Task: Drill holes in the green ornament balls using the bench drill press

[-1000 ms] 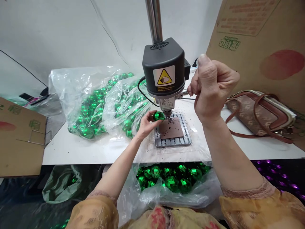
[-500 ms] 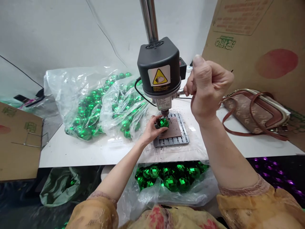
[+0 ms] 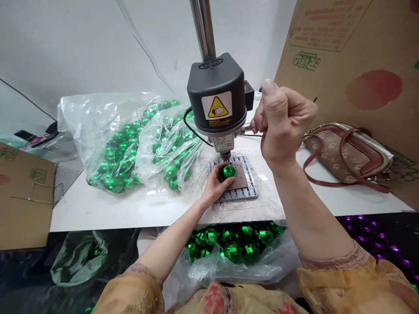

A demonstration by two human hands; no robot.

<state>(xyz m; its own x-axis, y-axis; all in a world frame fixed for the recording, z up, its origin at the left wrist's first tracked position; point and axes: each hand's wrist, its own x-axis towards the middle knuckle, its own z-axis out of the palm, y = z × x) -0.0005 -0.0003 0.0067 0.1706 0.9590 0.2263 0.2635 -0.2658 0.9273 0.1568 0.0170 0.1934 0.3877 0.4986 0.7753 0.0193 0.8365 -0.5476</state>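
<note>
Between the fingers and thumb of my left hand (image 3: 214,185) is a shiny green faceted ball (image 3: 229,171). It sits just under the chuck of a black bench drill press (image 3: 216,93), above a brown board (image 3: 240,176) on the grey slotted base (image 3: 253,187). Whether the drill tip touches the ball is hard to make out. My right hand (image 3: 283,122) is closed at the drill's right side, its fingers around the feed handle (image 3: 246,128); the hand itself hides most of that handle.
Clear bags (image 3: 118,148) of green balls lie left on the white table (image 3: 114,213). An open bag of larger green balls (image 3: 232,250) is below the front edge. A brown handbag (image 3: 343,152) and a cardboard box (image 3: 330,65) stand right; another carton (image 3: 26,196) is left.
My left hand has shifted slightly right and down with the green ball, which now shows more of its top below the chuck. My right hand keeps its grip on the handle.
</note>
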